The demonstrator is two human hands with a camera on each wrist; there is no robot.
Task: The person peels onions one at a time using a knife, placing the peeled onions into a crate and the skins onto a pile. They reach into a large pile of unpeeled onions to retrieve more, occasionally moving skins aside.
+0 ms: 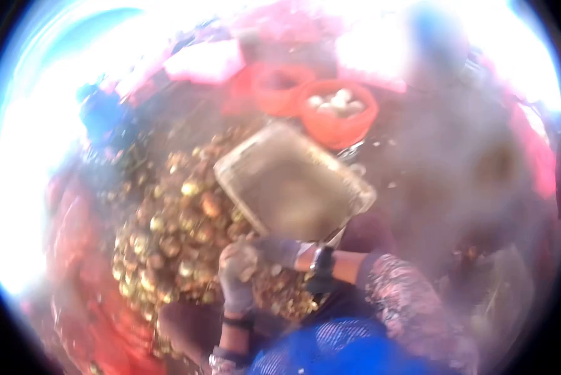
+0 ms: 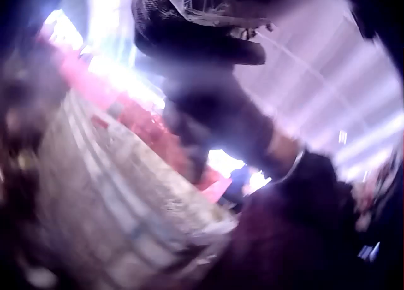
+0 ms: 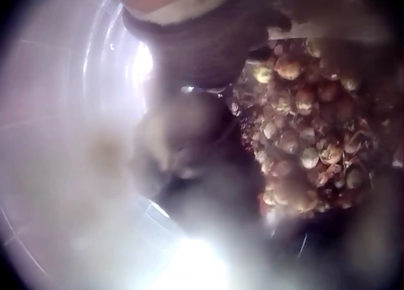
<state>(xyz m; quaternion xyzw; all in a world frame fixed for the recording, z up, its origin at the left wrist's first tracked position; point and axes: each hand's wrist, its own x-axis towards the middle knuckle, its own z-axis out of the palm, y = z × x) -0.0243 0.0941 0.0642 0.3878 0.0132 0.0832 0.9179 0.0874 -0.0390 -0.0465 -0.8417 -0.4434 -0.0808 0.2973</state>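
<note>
Both hands wear gloves and meet low in front of the body, blurred by motion. In the head view the left hand (image 1: 235, 275), in a pale grey glove, curls around a small roundish onion (image 1: 249, 259). Reaching in from the right, the right hand (image 1: 277, 252) wears a darker glove and lies against the left one; its fingers are hidden, and I cannot tell what they hold. The right wrist view shows the dark right glove (image 3: 202, 56) close above the other hand. Beside and below both hands spreads a heap of brown-skinned onions (image 1: 190, 228).
A worn, pale rectangular tub (image 1: 287, 219) stands just beyond the hands. Farther back, an orange basket (image 1: 337, 128) holds several white round things, next to another orange basket (image 1: 280, 94). Red sacking (image 1: 99, 312) lies at the left. A blue mesh (image 1: 343, 337) covers the near front.
</note>
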